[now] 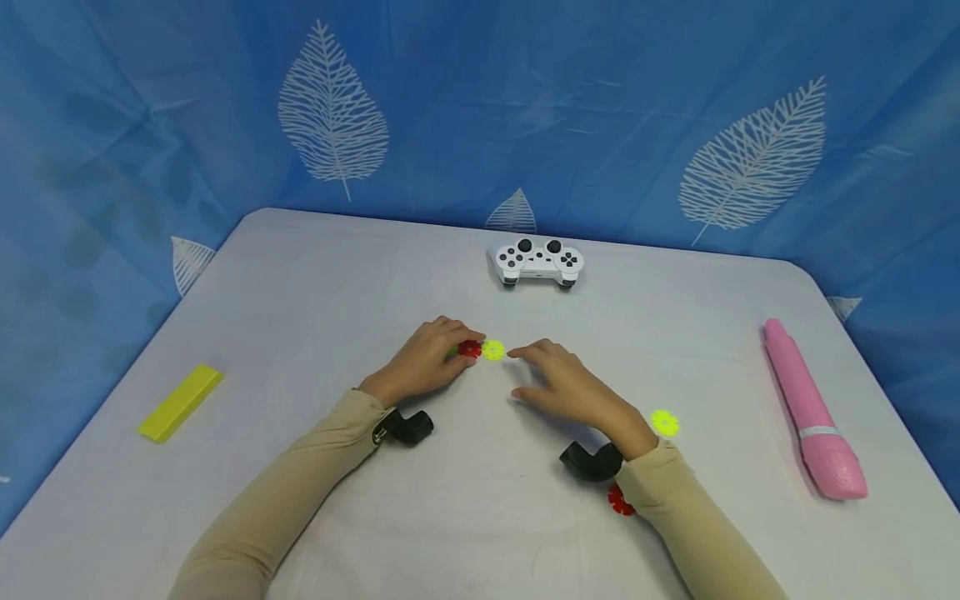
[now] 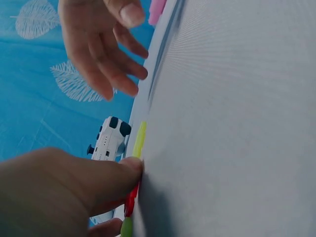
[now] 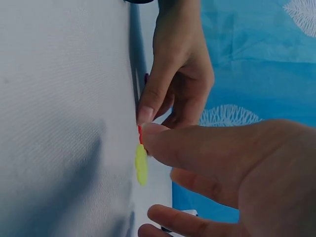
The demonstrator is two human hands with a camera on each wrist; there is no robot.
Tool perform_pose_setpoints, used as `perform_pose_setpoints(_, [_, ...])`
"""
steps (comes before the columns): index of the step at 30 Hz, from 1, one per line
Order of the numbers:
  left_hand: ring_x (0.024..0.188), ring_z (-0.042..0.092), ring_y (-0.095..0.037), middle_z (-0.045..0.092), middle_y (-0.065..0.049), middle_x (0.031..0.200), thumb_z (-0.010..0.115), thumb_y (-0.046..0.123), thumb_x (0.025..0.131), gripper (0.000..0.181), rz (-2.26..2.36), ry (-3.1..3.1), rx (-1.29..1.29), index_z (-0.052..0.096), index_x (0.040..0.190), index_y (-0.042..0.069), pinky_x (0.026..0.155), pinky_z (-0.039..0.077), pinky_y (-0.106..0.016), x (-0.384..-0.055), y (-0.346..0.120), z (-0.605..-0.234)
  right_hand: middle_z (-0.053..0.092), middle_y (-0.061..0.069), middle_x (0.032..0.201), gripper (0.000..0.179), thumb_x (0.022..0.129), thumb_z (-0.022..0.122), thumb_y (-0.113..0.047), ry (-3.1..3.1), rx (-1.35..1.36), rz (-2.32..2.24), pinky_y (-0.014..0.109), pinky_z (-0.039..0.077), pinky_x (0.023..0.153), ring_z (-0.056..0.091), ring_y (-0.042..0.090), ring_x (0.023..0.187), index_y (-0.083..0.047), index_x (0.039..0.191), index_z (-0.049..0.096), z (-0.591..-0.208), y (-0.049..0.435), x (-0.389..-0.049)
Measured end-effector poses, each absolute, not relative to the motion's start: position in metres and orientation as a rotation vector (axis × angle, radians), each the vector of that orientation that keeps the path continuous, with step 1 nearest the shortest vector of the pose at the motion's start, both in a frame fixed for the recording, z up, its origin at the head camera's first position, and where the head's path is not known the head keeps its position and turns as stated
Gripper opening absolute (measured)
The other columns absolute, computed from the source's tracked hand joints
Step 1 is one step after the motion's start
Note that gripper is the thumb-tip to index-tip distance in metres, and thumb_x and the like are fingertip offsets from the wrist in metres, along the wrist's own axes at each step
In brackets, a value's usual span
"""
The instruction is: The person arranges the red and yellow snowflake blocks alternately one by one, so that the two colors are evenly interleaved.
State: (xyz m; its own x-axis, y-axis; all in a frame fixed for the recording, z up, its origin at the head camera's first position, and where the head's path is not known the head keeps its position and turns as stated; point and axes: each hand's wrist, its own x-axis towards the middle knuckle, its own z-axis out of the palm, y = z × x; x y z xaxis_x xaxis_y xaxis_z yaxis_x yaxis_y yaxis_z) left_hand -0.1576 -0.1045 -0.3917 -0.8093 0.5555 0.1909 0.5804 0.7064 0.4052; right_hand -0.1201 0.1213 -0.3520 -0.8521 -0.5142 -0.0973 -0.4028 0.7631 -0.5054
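Note:
Near the table's middle my left hand (image 1: 431, 354) pinches a short row of linked flower-shaped discs between thumb and fingers. The red disc (image 1: 470, 349) is at the fingertips, with a yellow disc (image 1: 492, 350) sticking out to the right. A green disc (image 2: 127, 227) lies at the other end, mostly hidden by the hand. My right hand (image 1: 562, 383) holds nothing; its thumb and fingers are spread apart, just right of the yellow disc. In the right wrist view the right thumb (image 3: 168, 143) overlaps the row.
A loose yellow disc (image 1: 665, 422) lies beside the right wrist, and another red disc (image 1: 621, 500) sits partly under that sleeve. At the back is a white game controller (image 1: 539, 262). A yellow block (image 1: 182, 403) lies left; a folded pink umbrella (image 1: 813, 408) lies right.

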Motion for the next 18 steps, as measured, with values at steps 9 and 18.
perform_pose_setpoints(9, [0.106,0.052,-0.020,0.062,-0.002,0.114,0.064,0.030,0.083,0.038,-0.682,-2.895,-0.928,0.060,0.118,0.015,0.090,0.042,-0.038,-0.156,-0.103,-0.389,0.054,0.009,0.120,0.049,0.081,0.066,-0.030,2.740,-0.766,-0.623,0.048,0.038,0.093,0.050,0.027,0.111,-0.013,0.125,0.053,-0.350,0.144,-0.097])
perform_pose_setpoints(18, [0.109,0.051,-0.020,0.060,-0.004,0.120,0.065,0.033,0.082,0.042,-0.698,-2.931,-0.937,0.060,0.119,0.015,0.092,0.041,-0.039,-0.156,-0.098,-0.386,0.054,0.007,0.120,0.049,0.080,0.067,-0.030,2.727,-0.740,-0.597,0.049,0.037,0.091,0.049,0.025,0.111,-0.014,0.124,0.053,-0.351,0.165,-0.078])
